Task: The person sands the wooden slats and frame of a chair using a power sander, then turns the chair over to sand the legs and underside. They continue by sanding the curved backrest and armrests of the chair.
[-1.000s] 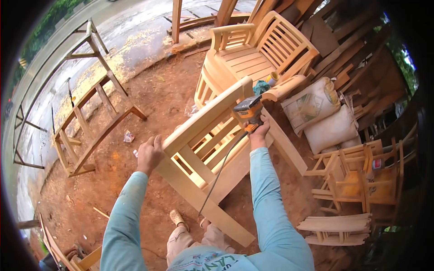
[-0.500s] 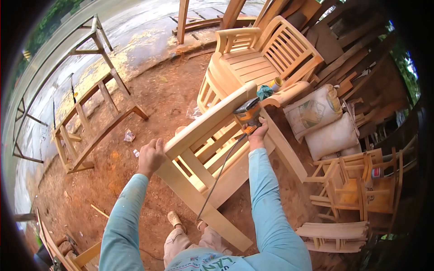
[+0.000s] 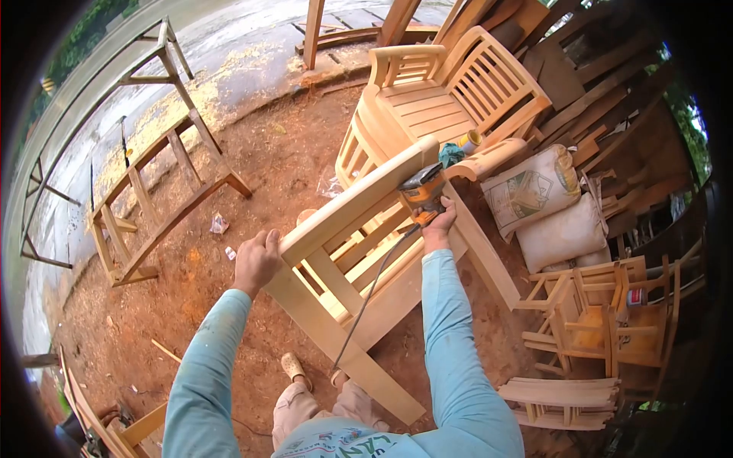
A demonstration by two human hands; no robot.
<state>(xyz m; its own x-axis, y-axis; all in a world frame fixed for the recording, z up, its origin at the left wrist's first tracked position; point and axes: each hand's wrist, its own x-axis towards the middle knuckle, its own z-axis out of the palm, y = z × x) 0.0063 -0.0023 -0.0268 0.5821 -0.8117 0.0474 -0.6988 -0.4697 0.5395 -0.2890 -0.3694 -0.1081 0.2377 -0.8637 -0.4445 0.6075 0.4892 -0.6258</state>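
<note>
My right hand (image 3: 438, 226) grips an orange and black power sander (image 3: 421, 192), its cord (image 3: 372, 290) hanging down toward my feet. The sander is against the inner side of the pale wooden top rail (image 3: 359, 200), near its far end. This rail belongs to a slatted wooden furniture frame (image 3: 342, 284) tilted in front of me, with legs pointing toward me and to the right. At the near left end of the rail, my left hand (image 3: 258, 261) is closed around the corner. The sander's working face is hidden.
Beyond the frame stands a slatted wooden bench (image 3: 427, 107), with a teal cloth (image 3: 451, 155) and a yellow roll (image 3: 469, 140) near its arm. Filled sacks (image 3: 534, 187) and small wooden chairs (image 3: 592, 313) lie to the right. A long wooden frame (image 3: 164, 206) stands left.
The view has shifted slightly. My right hand and the sander stay near the far end of the rail, and my left hand keeps its hold on the corner.
</note>
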